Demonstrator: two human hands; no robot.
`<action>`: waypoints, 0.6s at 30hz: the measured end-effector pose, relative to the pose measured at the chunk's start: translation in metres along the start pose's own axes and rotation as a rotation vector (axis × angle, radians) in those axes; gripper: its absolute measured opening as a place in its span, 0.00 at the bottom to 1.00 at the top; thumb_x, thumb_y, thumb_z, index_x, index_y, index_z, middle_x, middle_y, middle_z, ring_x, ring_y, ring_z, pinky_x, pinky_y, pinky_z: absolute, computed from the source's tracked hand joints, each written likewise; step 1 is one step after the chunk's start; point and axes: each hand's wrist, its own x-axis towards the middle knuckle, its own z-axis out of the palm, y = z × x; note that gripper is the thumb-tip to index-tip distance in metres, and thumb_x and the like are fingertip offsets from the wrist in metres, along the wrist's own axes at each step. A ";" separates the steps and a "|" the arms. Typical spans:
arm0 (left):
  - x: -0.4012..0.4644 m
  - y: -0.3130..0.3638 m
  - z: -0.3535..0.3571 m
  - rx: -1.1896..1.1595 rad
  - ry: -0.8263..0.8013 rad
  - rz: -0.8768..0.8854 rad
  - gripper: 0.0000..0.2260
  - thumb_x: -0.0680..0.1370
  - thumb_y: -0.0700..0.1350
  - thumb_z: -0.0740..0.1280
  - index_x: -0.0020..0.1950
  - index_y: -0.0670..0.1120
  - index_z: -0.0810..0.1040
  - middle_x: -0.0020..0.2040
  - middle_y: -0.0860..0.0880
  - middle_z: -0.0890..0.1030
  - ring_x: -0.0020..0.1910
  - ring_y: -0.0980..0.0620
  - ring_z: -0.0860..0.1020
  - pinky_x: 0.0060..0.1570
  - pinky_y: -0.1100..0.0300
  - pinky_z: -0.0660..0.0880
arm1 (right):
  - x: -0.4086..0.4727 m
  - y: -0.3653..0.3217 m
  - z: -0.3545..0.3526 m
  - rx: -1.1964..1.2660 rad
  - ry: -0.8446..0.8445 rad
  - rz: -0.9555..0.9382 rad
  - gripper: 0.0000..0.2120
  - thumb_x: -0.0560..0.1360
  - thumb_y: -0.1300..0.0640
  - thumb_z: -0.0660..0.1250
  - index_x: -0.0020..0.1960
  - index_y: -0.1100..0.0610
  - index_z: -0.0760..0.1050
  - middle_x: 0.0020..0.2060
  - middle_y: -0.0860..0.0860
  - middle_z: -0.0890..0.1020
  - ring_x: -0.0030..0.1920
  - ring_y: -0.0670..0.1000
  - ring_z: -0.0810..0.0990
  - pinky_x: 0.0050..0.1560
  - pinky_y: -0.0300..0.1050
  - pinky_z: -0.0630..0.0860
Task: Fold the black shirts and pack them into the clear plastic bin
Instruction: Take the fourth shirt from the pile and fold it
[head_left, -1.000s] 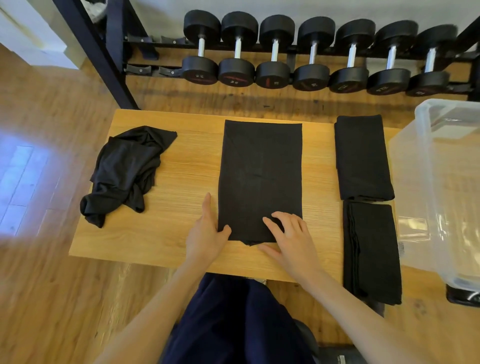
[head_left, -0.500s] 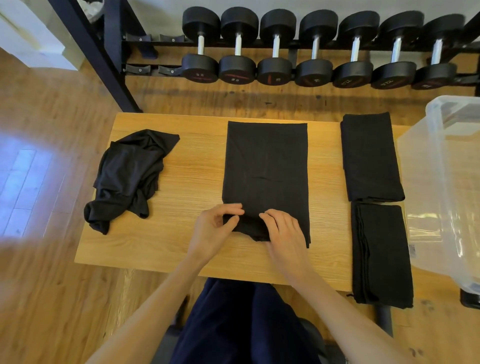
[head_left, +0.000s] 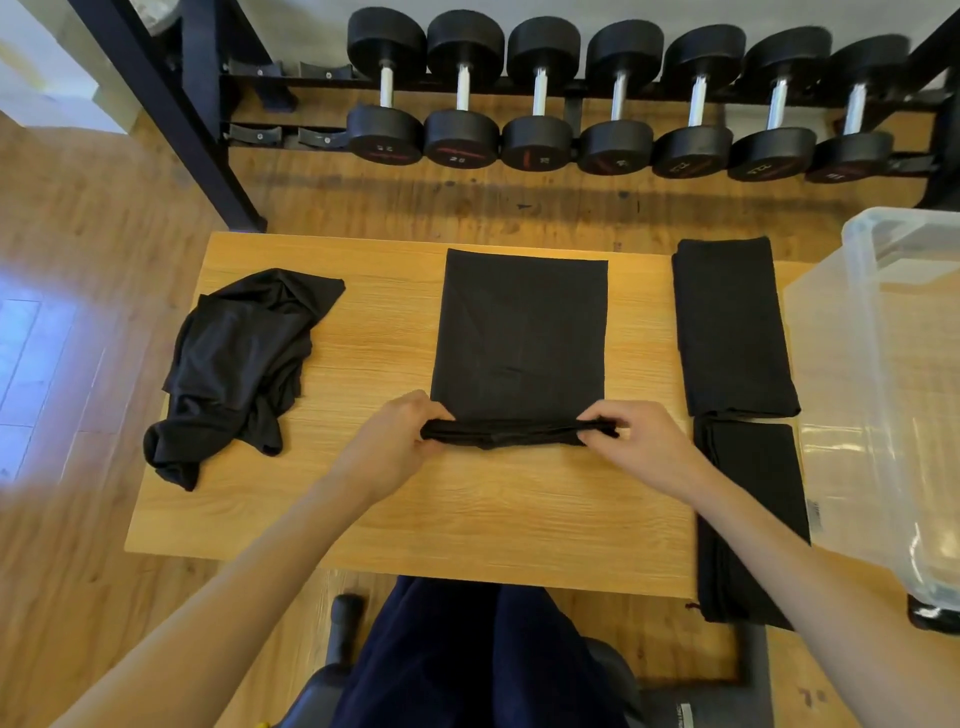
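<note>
Shirt being folded (head_left: 522, 338): lay mid-table (head_left: 493, 509), near edge lifted into a roll.
Grip: left hand (head_left: 387, 447) and right hand (head_left: 636, 444) each pinched an end of that roll.
Hidden: fingertips tucked under cloth; bin (head_left: 883, 395), right of the table, cut off by the frame.
Count: four shirts, namely one central, one crumpled shirt (head_left: 239, 364) left, two folded shirts (head_left: 732, 332) right; seven dumbbells (head_left: 615, 93) beyond.
Change: half a second before, both hands sat together at the hem's middle; they had since spread to its corners.
</note>
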 end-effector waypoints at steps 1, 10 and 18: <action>0.005 0.001 -0.006 0.010 0.005 -0.010 0.08 0.78 0.41 0.67 0.55 0.52 0.80 0.50 0.55 0.77 0.49 0.54 0.76 0.51 0.56 0.75 | 0.007 -0.002 -0.006 0.050 -0.030 0.038 0.05 0.76 0.59 0.67 0.48 0.55 0.82 0.41 0.48 0.83 0.43 0.44 0.79 0.47 0.39 0.72; 0.058 -0.005 -0.019 -0.588 0.045 -0.233 0.16 0.83 0.52 0.59 0.51 0.40 0.79 0.45 0.41 0.83 0.46 0.43 0.82 0.52 0.46 0.79 | 0.052 -0.008 -0.006 0.321 0.204 0.263 0.08 0.80 0.51 0.62 0.48 0.52 0.78 0.42 0.53 0.83 0.42 0.50 0.80 0.45 0.43 0.75; 0.056 -0.004 0.018 -0.393 0.274 -0.260 0.15 0.83 0.54 0.56 0.44 0.47 0.75 0.29 0.47 0.75 0.27 0.50 0.72 0.28 0.53 0.70 | 0.048 0.006 0.028 0.091 0.462 0.278 0.23 0.78 0.46 0.65 0.31 0.57 0.64 0.24 0.49 0.65 0.27 0.47 0.61 0.30 0.41 0.61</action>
